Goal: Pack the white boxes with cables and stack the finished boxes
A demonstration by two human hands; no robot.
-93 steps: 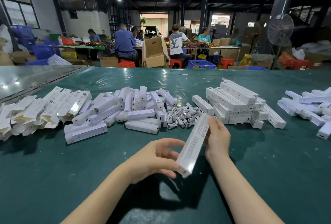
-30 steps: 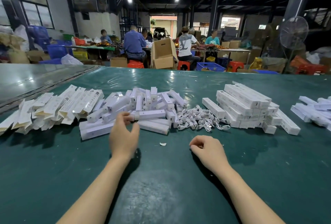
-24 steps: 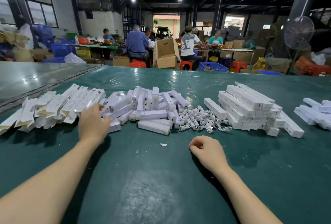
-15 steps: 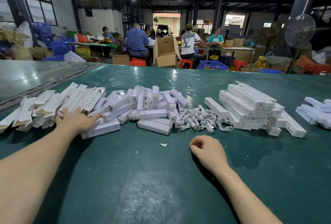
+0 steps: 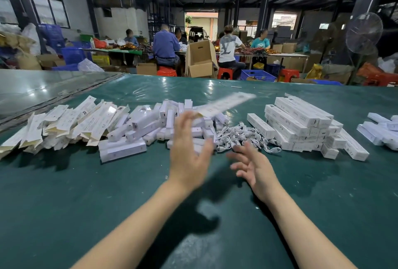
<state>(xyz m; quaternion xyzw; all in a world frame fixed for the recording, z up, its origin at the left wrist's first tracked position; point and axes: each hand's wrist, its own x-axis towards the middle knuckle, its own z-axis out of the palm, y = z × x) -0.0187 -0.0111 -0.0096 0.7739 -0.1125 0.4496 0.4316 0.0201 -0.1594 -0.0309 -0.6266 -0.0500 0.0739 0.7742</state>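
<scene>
Nearest the camera on the green table [image 5: 86,204], both bare forearms reach forward. Right hand [image 5: 256,167] hovers just above the surface, grip released, fingers spread and holding nothing. Left hand [image 5: 189,156] is lifted higher and its grip is pinching one end of a flat carton [image 5: 226,104] at the fingertips; the carton is pretty motion-blurred, slanting up and to the right over the piles.

Just past the hands is a tangle of white cables [image 5: 241,135], with a loose heap of white boxes [image 5: 150,124] right beside it on the left. Further left lies a fanned-out pile of flat cartons [image 5: 64,124]. Right of the cables sits the stack of finished boxes [image 5: 301,126], laid in neat layers, and a few more boxes [image 5: 379,131] lie at the right edge.

Way back, people sit on red stools at other tables, near an open cardboard box [image 5: 200,59], with a standing fan [image 5: 364,31] off to the right
</scene>
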